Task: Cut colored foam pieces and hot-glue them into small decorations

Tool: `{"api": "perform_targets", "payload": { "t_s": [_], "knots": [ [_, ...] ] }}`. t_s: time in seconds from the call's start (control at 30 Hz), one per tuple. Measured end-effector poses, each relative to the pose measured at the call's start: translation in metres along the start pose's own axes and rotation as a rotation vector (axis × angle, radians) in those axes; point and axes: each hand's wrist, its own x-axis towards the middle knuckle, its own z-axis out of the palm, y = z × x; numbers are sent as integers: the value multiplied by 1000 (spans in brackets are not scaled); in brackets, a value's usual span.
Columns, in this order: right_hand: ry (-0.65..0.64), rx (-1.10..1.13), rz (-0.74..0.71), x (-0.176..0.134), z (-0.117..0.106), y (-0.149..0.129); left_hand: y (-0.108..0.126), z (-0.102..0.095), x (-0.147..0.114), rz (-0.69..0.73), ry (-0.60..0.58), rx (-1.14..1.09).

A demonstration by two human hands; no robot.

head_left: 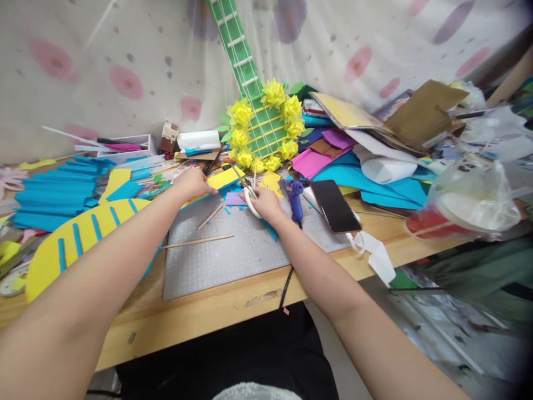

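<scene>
My right hand (267,203) is closed around the white handles of a pair of scissors (250,201). The blades point away and to the left, at the end of a yellow strip with a blue edge (225,178). My left hand (192,185) grips this strip at its near end, fingers pressed together. Whether the blades touch the strip I cannot tell. Under both hands lies a grey cutting mat (200,272), with a purple paper piece (234,199), small blue scraps and thin wooden sticks (204,240) on it.
A green paper guitar (266,130) ringed with yellow flowers leans at the back. A blue glue gun (295,200) and phone (335,205) lie right of my hands. Left are a yellow striped shape (45,261) and blue pleated paper (62,191). A bagged red cup (437,216) stands far right.
</scene>
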Motion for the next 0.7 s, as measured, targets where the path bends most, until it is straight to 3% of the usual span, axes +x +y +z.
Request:
{"api": "perform_targets", "payload": {
  "t_s": [0.37,0.7],
  "knots": [
    [1,10,23,0,0,1,1,4,8,-28,29,-118],
    [6,20,-10,0,-1,1,1,3,8,-19,7,-74]
  ]
}}
